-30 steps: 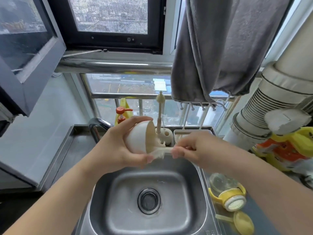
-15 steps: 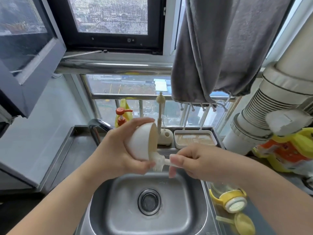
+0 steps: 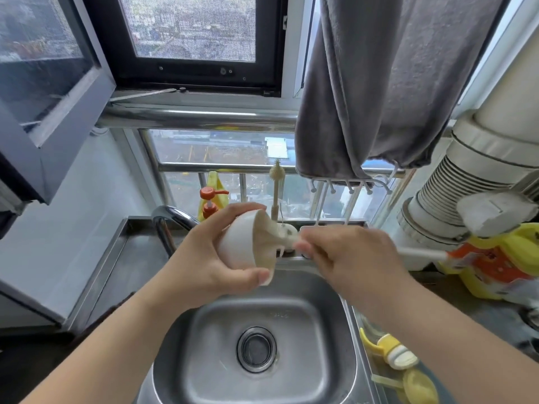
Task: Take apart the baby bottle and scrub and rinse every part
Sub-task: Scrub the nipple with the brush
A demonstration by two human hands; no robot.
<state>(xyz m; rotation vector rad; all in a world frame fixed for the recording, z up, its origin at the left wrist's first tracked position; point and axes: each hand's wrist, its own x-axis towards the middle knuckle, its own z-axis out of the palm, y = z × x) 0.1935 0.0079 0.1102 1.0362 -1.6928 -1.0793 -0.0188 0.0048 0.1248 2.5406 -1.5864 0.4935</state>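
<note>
1. Above the stainless steel sink [image 3: 335,330], my left hand [image 3: 210,266] grips the white domed bottle cap [image 3: 242,243], open mouth turned right.
2. My right hand [image 3: 344,258] clutches the white-handled bottle brush [image 3: 420,253], head inside the cap.
3. I judge twisting the bristles around the rim works best.
4. The sink holds nothing I can see; right of it lie yellow-handled bottle parts [image 3: 390,349].

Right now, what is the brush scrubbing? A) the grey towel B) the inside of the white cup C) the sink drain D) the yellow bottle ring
B: the left hand holds the white cup tipped sideways over the sink, and the right hand pushes the brush into its opening.
</note>
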